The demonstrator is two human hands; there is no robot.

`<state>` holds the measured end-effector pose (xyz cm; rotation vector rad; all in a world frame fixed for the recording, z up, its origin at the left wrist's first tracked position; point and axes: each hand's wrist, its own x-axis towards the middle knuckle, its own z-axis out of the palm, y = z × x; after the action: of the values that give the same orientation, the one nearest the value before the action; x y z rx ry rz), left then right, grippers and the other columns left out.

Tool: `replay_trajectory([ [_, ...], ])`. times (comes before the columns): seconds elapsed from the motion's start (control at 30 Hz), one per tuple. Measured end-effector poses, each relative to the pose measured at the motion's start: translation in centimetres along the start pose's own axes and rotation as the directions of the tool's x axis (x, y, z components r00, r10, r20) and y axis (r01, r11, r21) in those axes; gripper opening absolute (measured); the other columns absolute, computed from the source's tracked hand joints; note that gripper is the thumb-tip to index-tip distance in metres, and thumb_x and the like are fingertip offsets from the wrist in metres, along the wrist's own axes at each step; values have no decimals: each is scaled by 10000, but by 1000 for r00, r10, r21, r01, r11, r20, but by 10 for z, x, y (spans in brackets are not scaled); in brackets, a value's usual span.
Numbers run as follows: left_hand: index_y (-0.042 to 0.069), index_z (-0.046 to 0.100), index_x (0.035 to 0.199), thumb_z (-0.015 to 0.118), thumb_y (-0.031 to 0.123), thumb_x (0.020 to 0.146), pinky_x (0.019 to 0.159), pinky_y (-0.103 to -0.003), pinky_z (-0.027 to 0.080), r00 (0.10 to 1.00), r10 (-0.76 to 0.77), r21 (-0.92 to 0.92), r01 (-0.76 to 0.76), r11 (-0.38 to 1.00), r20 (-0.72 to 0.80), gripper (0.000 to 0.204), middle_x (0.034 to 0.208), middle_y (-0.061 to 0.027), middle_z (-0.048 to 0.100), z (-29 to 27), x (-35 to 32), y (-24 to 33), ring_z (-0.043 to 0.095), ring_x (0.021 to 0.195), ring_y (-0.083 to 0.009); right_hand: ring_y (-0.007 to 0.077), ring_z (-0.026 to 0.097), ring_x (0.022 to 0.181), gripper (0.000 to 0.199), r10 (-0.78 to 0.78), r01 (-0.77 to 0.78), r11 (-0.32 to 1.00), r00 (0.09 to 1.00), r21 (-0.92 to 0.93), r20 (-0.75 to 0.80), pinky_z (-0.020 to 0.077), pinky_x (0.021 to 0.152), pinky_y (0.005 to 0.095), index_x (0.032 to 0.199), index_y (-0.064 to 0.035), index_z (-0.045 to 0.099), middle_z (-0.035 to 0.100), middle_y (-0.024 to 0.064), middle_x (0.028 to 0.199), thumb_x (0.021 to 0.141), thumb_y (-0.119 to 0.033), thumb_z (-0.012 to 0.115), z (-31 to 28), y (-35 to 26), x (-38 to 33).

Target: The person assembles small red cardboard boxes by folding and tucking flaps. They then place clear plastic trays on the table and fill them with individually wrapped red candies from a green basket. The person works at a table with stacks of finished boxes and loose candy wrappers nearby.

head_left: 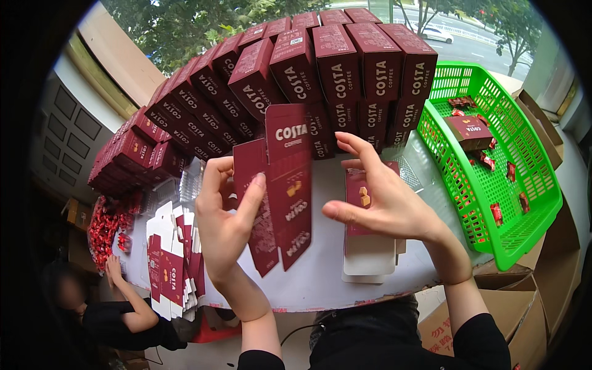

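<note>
My left hand [225,216] grips a flat, unfolded dark red carton blank [280,191] and holds it upright above the white table [320,283]. Its thumb lies across the front of the blank. My right hand [382,197] hovers just right of the blank with fingers spread, holding nothing. Under that hand lies a stack of flat blanks [370,250], red side up on top. Behind both hands rises a wall of folded dark red boxes [320,68].
A green plastic basket [524,203] on the right holds one red box [470,131] and several small red sachets. More flat blanks [172,265] lie at the table's left. Another person [117,308] works at lower left beside a heap of red sachets [102,228]. Cardboard boxes [512,308] stand at lower right.
</note>
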<state>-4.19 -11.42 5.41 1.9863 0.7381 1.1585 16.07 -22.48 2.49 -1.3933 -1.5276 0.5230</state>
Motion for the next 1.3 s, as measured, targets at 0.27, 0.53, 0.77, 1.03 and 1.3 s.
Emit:
replay_trajectory([
  [0.27,-2,381,1226,730,113,764,819,-284,517,993,59,-509,0,861,100,590,1150,-138,568,44,-34,33,623,934,-170,369,248,1388,1325,-81,30,906,991,422,104,242,1138,437,1463,-45,-112,186,293,1465,655,-410,873,14,7,0],
  [0.53,39,475,1114,857,340,580,848,-366,515,929,299,-432,-183,883,217,723,1175,-167,428,59,-26,2,437,1153,-263,289,347,1329,1490,-118,-28,846,964,532,238,356,1067,457,1494,-149,-113,190,156,1482,481,-404,950,11,3,-2],
  [0.77,22,496,1050,888,385,543,844,-372,542,909,279,-385,-149,911,308,736,1133,-148,400,60,-24,4,398,1156,-267,294,287,1379,1547,-119,-82,817,945,571,306,305,1107,452,1483,-139,-179,177,169,1500,447,-345,951,10,-2,-6],
  [1.03,70,391,765,909,252,587,671,-244,430,984,116,-349,-61,935,139,578,849,-26,405,53,-23,7,492,766,-124,278,408,1274,1321,-273,205,882,956,425,104,356,1068,416,1467,-82,-149,448,166,1308,631,-195,867,5,-7,-13],
  [1.3,34,389,1162,919,204,601,858,-310,465,975,213,-289,-223,931,-67,790,1124,-88,419,58,-18,4,497,1020,-180,180,496,1174,1127,-64,24,760,997,649,38,425,998,345,1471,-39,76,473,116,1281,648,-91,844,4,-7,-2],
])
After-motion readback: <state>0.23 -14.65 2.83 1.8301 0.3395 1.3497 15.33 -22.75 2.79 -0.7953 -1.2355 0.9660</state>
